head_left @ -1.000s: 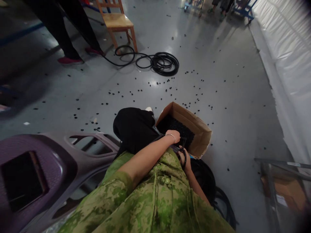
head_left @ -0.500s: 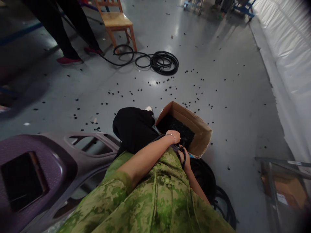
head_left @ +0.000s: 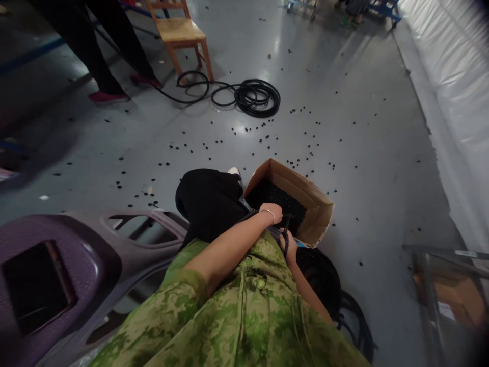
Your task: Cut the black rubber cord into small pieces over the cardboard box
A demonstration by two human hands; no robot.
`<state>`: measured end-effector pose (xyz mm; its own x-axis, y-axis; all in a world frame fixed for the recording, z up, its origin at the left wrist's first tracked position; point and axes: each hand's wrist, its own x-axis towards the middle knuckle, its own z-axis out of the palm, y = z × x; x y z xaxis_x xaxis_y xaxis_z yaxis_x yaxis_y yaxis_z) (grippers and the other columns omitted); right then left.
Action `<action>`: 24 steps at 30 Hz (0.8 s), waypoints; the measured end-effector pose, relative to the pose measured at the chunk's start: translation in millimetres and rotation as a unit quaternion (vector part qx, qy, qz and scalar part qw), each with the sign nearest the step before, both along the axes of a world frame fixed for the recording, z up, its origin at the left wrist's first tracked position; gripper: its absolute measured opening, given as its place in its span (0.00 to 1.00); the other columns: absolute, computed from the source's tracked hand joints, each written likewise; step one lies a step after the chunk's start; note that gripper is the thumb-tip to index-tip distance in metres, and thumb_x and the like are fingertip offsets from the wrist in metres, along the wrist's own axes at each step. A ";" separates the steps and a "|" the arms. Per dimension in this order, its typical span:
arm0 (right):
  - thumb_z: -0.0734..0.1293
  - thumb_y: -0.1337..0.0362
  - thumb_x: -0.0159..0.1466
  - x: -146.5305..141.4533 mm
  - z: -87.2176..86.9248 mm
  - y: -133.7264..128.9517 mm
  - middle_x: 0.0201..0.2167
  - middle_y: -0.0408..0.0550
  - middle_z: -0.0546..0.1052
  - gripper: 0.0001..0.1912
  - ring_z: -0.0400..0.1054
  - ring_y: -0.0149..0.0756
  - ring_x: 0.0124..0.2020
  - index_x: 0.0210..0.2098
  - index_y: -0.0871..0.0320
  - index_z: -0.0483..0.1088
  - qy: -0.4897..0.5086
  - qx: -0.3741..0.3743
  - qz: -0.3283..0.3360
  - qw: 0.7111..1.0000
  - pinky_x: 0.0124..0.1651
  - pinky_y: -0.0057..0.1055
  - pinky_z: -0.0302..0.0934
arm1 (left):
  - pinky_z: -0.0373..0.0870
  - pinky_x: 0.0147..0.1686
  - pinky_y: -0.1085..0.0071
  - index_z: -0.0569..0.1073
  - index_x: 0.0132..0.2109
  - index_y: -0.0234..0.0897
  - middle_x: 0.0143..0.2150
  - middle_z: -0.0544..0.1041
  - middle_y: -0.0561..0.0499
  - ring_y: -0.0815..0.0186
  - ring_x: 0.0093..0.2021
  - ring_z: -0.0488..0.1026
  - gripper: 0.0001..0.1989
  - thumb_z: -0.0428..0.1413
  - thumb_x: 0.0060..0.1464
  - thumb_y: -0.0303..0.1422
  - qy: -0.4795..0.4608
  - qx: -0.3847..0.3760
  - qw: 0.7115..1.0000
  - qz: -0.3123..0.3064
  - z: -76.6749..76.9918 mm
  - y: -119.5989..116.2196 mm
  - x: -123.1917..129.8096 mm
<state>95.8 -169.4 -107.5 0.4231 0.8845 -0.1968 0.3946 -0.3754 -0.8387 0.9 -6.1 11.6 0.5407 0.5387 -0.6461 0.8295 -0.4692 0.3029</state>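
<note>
My left hand (head_left: 272, 212), with a bracelet at the wrist, is closed over the near side of an open cardboard box (head_left: 320, 224); what its fingers grip is hidden. Small black pieces (head_left: 284, 199) fill the bottom of this box. Just right of it, my right hand (head_left: 289, 245) is closed around a thin black tube (head_left: 286, 232), which stands up toward the left hand. Coiled black hose (head_left: 319, 278) lies beside my right forearm.
A purple-grey plastic stool (head_left: 87, 255) with a phone (head_left: 36, 285) is at the left. Ahead are a wooden chair (head_left: 181, 29), a hose coil (head_left: 257, 98) and a standing person's legs (head_left: 103, 56). Black bits dot the floor. A metal frame (head_left: 431, 295) stands at right.
Both hands stay close together over the box's near edge. The black tube at my right hand has shifted slightly and now looks straighter. The view has moved very little.
</note>
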 end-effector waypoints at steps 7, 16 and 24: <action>0.58 0.52 0.58 -1.8 -4.3 5.3 0.33 0.53 0.78 0.27 0.70 0.39 0.34 0.48 0.65 0.71 -0.032 -0.012 0.010 0.999 0.40 0.31 0.63 | 0.71 0.46 0.63 0.76 0.49 0.31 0.50 0.76 0.36 0.53 0.50 0.74 0.19 0.48 0.60 0.37 0.001 0.011 1.000 0.019 -8.9 1.0 1.0; 0.58 0.53 0.59 -1.7 -8.3 8.8 0.32 0.54 0.78 0.28 0.70 0.39 0.33 0.48 0.68 0.72 -0.048 -0.006 0.020 0.999 0.40 0.31 0.63 | 0.70 0.46 0.64 0.76 0.50 0.32 0.50 0.76 0.35 0.55 0.50 0.74 0.18 0.47 0.60 0.35 0.000 0.024 0.999 0.022 -1.8 1.2 -1.5; 0.58 0.50 0.57 -1.2 -12.4 11.4 0.32 0.55 0.79 0.29 0.71 0.41 0.33 0.46 0.67 0.72 -0.049 -0.018 0.005 0.999 0.39 0.32 0.63 | 0.71 0.45 0.65 0.77 0.49 0.32 0.50 0.77 0.36 0.55 0.50 0.74 0.18 0.48 0.60 0.35 -0.002 0.028 0.999 0.026 -4.2 2.3 -1.3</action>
